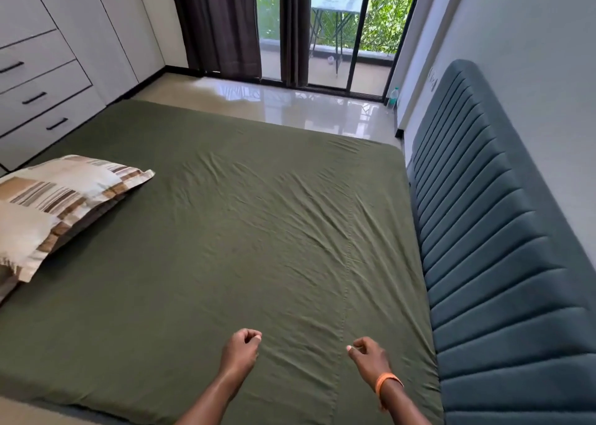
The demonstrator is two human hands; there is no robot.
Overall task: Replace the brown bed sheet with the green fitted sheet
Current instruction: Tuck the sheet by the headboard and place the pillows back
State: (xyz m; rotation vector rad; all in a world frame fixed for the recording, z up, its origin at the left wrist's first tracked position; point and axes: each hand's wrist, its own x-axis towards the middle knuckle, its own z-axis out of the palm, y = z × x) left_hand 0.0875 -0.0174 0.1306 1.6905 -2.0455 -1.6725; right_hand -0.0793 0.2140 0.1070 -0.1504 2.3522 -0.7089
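The green fitted sheet [225, 231] covers the whole mattress, its far corner by the headboard pulled down over the edge; shallow creases fan across the middle toward the near side. No brown sheet is in view, so the swap appears nearly complete — smoothing is the likely remaining step. Both hands hover just above the near part of the sheet: the left hand [240, 349] has its fingers [250, 336] clenched into a loose fist that holds nothing, and the right hand [367, 357], with an orange band [387, 380] at the wrist, is likewise curled with no fabric caught in it. Their position over the creased zone suits pulling or pressing the cloth flat. A brown-striped pillow [61, 199] lies at the left edge, probably set aside to keep the surface free. A ribbed teal headboard [503, 247] runs along the right wall; white drawers [42, 99], dark curtains [222, 21], a glossy floor [290, 99] and a glass balcony door [342, 28] — with a small bottle [392, 95] beside it — surround the bed.
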